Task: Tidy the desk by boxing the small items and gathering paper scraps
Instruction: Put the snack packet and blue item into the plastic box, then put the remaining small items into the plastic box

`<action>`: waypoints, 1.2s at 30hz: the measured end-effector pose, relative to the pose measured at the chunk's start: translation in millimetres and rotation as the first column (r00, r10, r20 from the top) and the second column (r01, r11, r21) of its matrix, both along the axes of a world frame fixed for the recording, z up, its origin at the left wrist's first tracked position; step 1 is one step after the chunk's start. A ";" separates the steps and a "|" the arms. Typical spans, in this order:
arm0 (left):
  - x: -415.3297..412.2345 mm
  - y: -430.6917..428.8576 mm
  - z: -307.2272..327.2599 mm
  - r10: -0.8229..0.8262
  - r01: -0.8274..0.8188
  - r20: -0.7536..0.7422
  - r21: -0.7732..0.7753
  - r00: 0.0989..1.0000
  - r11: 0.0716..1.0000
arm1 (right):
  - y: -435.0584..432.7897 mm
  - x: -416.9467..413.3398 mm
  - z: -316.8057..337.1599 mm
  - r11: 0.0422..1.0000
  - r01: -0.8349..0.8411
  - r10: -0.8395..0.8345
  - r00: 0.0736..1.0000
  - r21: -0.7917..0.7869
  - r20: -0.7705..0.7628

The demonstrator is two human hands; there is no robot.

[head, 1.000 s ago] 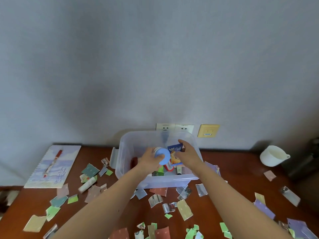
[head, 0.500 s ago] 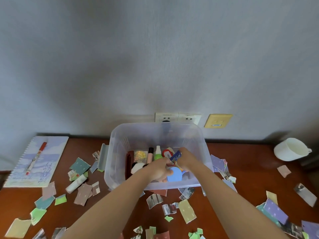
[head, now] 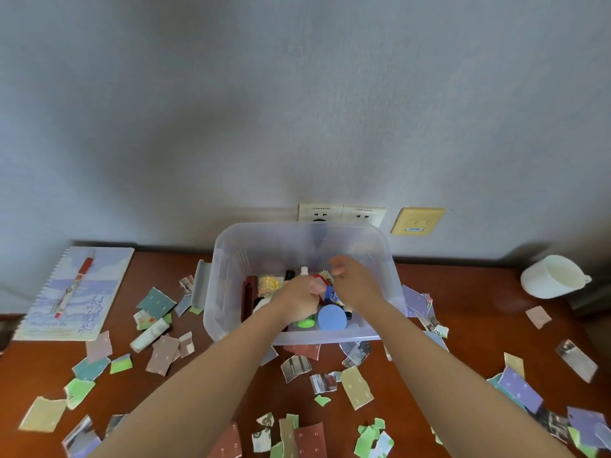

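Lying at nine o'clock, the notebook (head: 99,292) bears blurred, unreadable lettering and a red pen (head: 74,285). At twelve, left hand (head: 294,304) and right hand (head: 360,285) curl inside the clear box (head: 297,239) beside a blue disc (head: 332,318); their grips I cannot tell. Paper scraps (head: 356,386) surround it.

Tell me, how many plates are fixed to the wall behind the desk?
3. The left white socket and the right white socket sit side by side above the clear box; a yellow plate is to their right. The box may hide others.
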State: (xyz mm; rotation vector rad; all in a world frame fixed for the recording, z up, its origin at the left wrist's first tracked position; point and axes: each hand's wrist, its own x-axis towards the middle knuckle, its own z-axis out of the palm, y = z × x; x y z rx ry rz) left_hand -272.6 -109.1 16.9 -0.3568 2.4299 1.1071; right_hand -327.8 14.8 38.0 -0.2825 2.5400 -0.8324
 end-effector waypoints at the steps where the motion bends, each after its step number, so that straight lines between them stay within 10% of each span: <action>1: 3.4 -1.5 4.6 0.054 -0.053 -0.018 0.044 0.998 0.998 | -1.9 4.0 4.0 1.000 0.002 -0.002 1.000 -0.029 0.002; 17: 125.3 -80.9 63.3 0.587 -0.489 -0.431 0.325 0.685 0.809 | -77.4 111.6 54.5 0.942 -0.103 0.053 0.985 -0.320 -0.162; 36: 213.5 -161.1 -6.3 0.735 -0.723 -0.265 0.160 0.624 0.672 | -163.3 187.2 6.1 0.916 -0.209 0.296 0.929 -0.343 0.223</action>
